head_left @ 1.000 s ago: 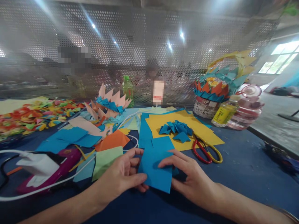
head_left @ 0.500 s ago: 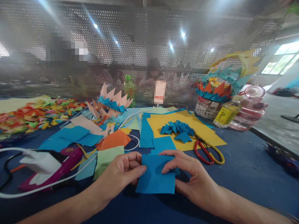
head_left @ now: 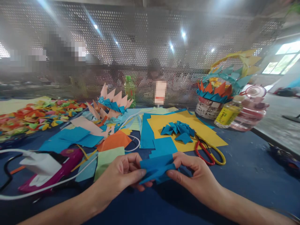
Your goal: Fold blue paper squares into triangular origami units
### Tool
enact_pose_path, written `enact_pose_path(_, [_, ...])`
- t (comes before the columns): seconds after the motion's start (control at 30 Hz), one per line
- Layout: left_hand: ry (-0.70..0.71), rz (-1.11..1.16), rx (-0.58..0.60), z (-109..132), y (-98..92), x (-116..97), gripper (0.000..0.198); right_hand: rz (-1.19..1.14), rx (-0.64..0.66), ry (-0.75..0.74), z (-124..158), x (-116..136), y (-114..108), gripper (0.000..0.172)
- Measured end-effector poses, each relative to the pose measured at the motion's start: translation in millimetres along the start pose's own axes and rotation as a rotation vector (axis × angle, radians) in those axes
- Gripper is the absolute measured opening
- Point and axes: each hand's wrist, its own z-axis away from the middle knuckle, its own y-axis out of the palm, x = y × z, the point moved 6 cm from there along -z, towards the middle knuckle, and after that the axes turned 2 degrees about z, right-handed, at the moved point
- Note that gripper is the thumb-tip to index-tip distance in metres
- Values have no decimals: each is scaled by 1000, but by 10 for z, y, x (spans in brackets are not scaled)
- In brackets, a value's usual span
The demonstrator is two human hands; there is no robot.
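there's room right of the right hand [head_left: 192, 175], open table [head_left: 250, 175] running past the scissors [head_left: 207, 152]; ahead, the blue folds [head_left: 179, 128] stand in the way, and out left the charger [head_left: 42, 164] and power strip [head_left: 75, 157] block a low sweep!

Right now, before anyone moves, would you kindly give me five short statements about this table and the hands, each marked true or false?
1. The left hand and the right hand both hold a blue paper. True.
2. The scissors are in the right hand. False: the scissors lie partly over the yellow paper, in neither hand.
3. Some folded blue pieces lie on the yellow paper. True.
4. The power strip is green. False: the power strip is purple.
5. A green bottle stands in front of the mesh panel. True.
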Motion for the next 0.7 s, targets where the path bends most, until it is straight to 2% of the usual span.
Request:
enact_pose_path(0.13, [24, 4, 33, 7, 53, -37, 39, -12, -34, 112, 10, -66, -9, 34])
enact_pose_path(0.23, [79, 63, 99, -13, 60, -14, 19, 1, -58, 158, 18, -100, -7, 38])
enact_pose_path(0.27, [86, 105, 133, -22, 60, 11, 18, 8, -62, 170, 21, -110, -5, 38])
enact_pose_path(0.37, [97, 197, 226, -36, 67, 81, 47, 12, -68, 194, 32, -136, 5, 36])
enact_pose_path(0.43, [111, 141, 232, -30, 80, 94, 48, -3, -61, 208, 41, -148, 19, 35])
enact_pose_path(0.5, [128, 60, 198, -14, 102, 66, 41, -22, -46, 225, 49, -153, 39, 34])
enact_pose_path(0.6, [72, -56, 162, 13, 150, 32, 27, -39, -37, 236, 52, -132, 61, 30])
enact_pose_path(0.7, [48, -127, 134, 22, 157, 8, 34, -68, -33, 251, 51, -105, 74, 23])
